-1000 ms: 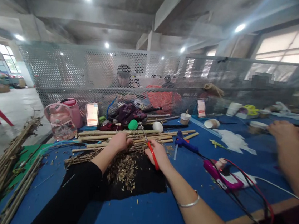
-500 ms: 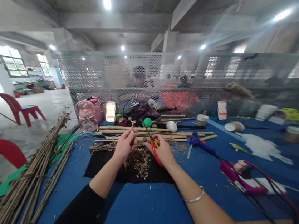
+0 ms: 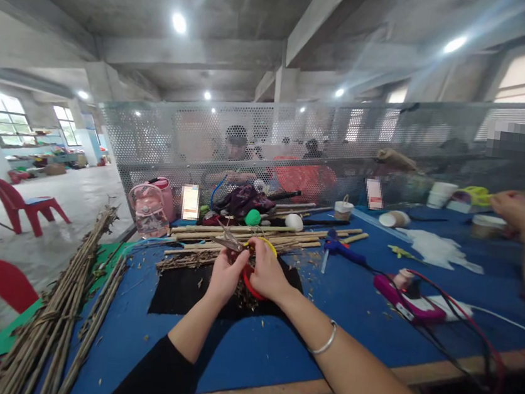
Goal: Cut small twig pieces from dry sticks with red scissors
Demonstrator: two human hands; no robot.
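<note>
My right hand (image 3: 267, 270) is closed round the red and yellow handles of the scissors (image 3: 233, 243), whose blades point left and look spread apart. Right beside it, my left hand (image 3: 227, 276) has its fingers pressed together near the scissors' pivot; what it holds is hidden. Both hands are above a black cloth (image 3: 176, 291) bearing dry brown clippings (image 3: 245, 297), partly covered by my hands. A bundle of thin twigs (image 3: 189, 261) lies along the cloth's back left edge. Behind the hands, pale sticks (image 3: 202, 230) lie across the blue table.
Long bundled stalks (image 3: 58, 306) lie at the left. A blue glue gun (image 3: 344, 249) and a purple power strip (image 3: 409, 305) are on the right. Behind the sticks are a green ball (image 3: 253, 217) and white ball (image 3: 294, 222). Another person's hand (image 3: 514, 210) reaches in at far right.
My hands have come together, and the scissors have swung so their blades point left over my left hand. The view has shifted slightly right. Another person's arm shows more at the right.
</note>
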